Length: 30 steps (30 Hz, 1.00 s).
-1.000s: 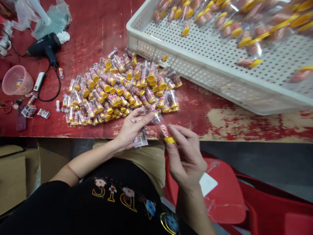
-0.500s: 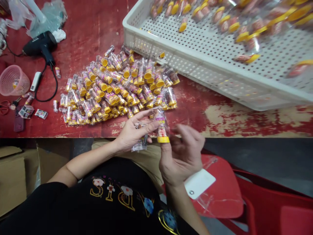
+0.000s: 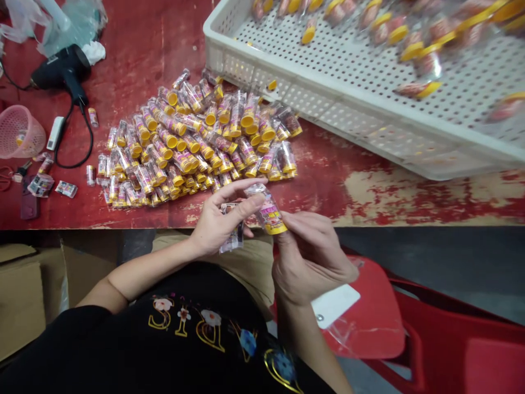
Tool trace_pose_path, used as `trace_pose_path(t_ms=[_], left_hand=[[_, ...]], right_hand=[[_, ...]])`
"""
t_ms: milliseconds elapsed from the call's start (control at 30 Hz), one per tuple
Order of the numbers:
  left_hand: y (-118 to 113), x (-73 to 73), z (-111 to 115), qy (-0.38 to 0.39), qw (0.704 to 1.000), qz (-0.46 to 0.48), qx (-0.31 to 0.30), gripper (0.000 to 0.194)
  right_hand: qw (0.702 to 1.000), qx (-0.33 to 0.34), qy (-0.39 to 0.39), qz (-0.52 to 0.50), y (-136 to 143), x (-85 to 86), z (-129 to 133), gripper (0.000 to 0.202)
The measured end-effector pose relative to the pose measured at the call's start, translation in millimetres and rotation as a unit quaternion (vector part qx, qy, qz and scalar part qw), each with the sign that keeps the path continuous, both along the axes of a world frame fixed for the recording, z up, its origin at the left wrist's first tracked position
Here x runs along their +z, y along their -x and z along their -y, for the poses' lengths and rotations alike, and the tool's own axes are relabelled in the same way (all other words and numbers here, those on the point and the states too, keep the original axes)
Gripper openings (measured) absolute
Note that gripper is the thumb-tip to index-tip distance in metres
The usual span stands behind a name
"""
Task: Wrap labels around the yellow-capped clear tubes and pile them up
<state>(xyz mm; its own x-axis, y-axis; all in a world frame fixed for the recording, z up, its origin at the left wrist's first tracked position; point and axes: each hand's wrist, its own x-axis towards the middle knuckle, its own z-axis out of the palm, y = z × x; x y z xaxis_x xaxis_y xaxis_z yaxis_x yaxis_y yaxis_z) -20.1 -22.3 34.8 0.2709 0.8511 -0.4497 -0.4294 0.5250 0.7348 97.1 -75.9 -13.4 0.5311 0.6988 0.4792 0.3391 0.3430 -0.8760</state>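
Both hands hold a clear tube (image 3: 268, 208): the left hand (image 3: 215, 221), thumb and fingers closed on its far end, also keeps printed packets (image 3: 233, 242); the right hand (image 3: 314, 254) pinches the yellow cap (image 3: 276, 227) at 5 o'clock. From there, a tube heap (image 3: 192, 148) lies on the worktop (image 3: 139, 38) towards 10 o'clock.

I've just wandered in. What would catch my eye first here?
Probably the big heap of yellow-ended tubes, left of centre on the red table. Beyond it, at upper right, sits a large white perforated tray holding more yellow-ended pieces. Nearest you, the left hand and right hand hold one clear tube between them.
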Motion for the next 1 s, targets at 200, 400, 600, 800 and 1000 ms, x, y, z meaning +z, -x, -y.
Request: trace_pose_path(t_ms=[200, 400, 600, 800, 1000], left_hand=[[-4.0, -2.1, -1.1, -0.013, 0.999, -0.025, 0.039, 0.031], [-2.2, -0.2, -2.3, -0.008, 0.999, -0.018, 0.044, 0.037], [-0.5, -3.4, -2.6, -0.055, 0.996, -0.069, 0.025, 0.038], [2.0, -5.0, 0.5, -0.062, 0.997, -0.051, 0.008, 0.041], [1.1, -9.8, 3.9, -0.075, 0.996, -0.04, 0.003, 0.035]], right_hand=[[1.0, 0.018, 0.01, 0.015, 0.3, 0.4, 3.0, 0.024], [1.0, 0.011, -0.005, 0.002, -0.8, 0.5, 2.9, 0.031], [1.0, 0.024, 0.012, 0.011, -3.1, -0.6, 4.7, 0.03], [1.0, 0.006, 0.012, -0.01, -2.6, -0.5, 3.6, 0.023], [0.999, 0.017, -0.026, -0.028, -3.1, -2.3, 2.9, 0.034]])
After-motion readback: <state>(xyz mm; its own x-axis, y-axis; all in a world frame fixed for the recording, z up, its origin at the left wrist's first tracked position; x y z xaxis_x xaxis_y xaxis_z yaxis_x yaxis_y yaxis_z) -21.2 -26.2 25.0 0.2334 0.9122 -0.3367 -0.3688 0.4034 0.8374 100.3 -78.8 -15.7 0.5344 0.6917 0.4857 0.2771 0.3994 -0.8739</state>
